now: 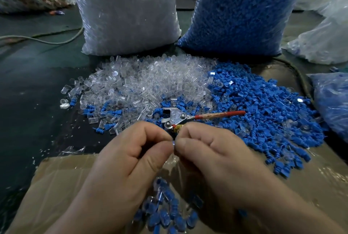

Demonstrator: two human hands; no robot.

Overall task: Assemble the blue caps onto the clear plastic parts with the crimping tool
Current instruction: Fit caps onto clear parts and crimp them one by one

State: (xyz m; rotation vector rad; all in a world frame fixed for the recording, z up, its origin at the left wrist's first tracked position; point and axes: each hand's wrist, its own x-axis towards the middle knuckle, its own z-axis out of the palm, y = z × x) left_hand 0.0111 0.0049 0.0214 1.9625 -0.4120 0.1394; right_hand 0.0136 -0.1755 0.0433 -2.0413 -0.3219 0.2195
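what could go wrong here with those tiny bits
The small part pinched between left hand and right hand could slip and drop among the pieces below.
The crimping tool lies just beyond them and might get knocked.
Nearby, clear parts and blue caps mingle, inviting wrong picks.

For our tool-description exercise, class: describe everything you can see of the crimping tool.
The crimping tool has a shiny metal head with a pivot bolt and two thin red-covered handles, spread apart. It lies flat on the heap of clear and blue pieces, head pointing left. One handle stretches right; the other vanishes behind the right hand, contact unclear.
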